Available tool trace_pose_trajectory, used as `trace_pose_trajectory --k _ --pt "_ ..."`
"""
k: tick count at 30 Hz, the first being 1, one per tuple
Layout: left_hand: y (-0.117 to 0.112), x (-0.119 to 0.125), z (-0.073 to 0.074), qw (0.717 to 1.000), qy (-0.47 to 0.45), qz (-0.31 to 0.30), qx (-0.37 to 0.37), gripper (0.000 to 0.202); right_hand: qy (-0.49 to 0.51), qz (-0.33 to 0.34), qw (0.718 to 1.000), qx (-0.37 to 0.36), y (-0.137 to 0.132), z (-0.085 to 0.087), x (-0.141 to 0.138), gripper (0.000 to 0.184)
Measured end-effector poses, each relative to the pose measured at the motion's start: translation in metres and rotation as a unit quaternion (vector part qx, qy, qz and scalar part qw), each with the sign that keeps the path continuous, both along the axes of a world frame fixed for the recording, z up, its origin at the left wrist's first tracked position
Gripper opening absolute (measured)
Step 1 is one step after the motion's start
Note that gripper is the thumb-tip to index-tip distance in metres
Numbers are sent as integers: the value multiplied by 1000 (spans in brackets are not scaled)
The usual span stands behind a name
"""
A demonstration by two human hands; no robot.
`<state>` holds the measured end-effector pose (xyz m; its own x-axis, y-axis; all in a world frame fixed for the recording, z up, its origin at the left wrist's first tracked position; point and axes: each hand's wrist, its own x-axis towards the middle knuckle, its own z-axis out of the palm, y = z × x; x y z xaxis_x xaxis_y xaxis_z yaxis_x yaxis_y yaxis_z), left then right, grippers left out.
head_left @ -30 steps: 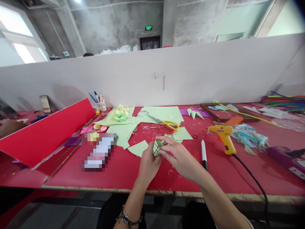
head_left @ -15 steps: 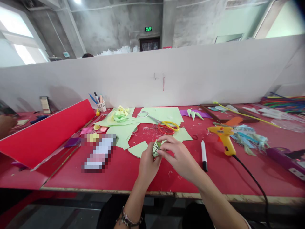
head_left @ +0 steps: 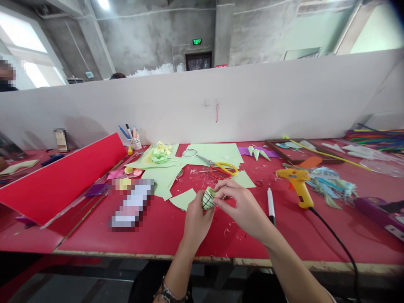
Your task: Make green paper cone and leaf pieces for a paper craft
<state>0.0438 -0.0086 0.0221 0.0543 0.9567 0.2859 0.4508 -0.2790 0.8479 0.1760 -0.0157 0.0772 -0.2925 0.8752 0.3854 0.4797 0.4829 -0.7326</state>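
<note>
A small rolled piece of light green paper (head_left: 208, 199), crossed by black lines, is upright above the red table. My left hand (head_left: 197, 213) is closed around its left side and base. At the roll's upper right edge, the thumb and fingers of my right hand (head_left: 237, 203) are bent together and pinch its rim. Just left of my left hand lies a fan-shaped cut of green paper (head_left: 183, 199). Scissors with yellow handles (head_left: 225, 167) rest beyond my hands. A white marker with a black end (head_left: 270, 204) lies to the right.
A yellow glue gun (head_left: 295, 183) with a black cord stands at the right, near frayed blue strips (head_left: 330, 183). A phone (head_left: 134, 204) and a slanted red board (head_left: 69, 179) are at the left. Green sheets (head_left: 217, 151) and small green paper cones (head_left: 257, 152) lie toward the white partition (head_left: 164, 109).
My right fingers have shifted slightly right, and more of the green paper roll shows. A person's head has come into view above the partition at far left.
</note>
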Motion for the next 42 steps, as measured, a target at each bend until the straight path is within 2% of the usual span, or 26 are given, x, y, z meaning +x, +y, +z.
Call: trace_pose_trajectory --k 5,16,19,22,26,32,35,42 --pt "0 1 -1 1000 -2 -2 -1 14 11 -2 1000 20 0 -2 -3 14" --pt "-1 0 -2 1000 29 9 1 22 15 -18 999 42 2 -2 -3 11" --pt "-1 0 -1 999 43 -2 2 20 -13 -15 999 48 4 -4 0 5" --pt "-1 0 0 999 41 -15 -8 18 -36 -11 998 48 7 -5 3 8" --pt "-1 1 -1 996 19 -71 -48 18 -9 0 999 40 7 -1 8 11" --pt "-4 3 0 987 -64 -119 -85 35 17 -74 994 72 10 3 19 13" --pt "-6 5 3 982 -75 -152 -85 39 21 -101 991 83 13 2 25 13" --pt "-7 4 2 988 -36 -131 -73 40 12 -103 992 71 13 1 28 13"
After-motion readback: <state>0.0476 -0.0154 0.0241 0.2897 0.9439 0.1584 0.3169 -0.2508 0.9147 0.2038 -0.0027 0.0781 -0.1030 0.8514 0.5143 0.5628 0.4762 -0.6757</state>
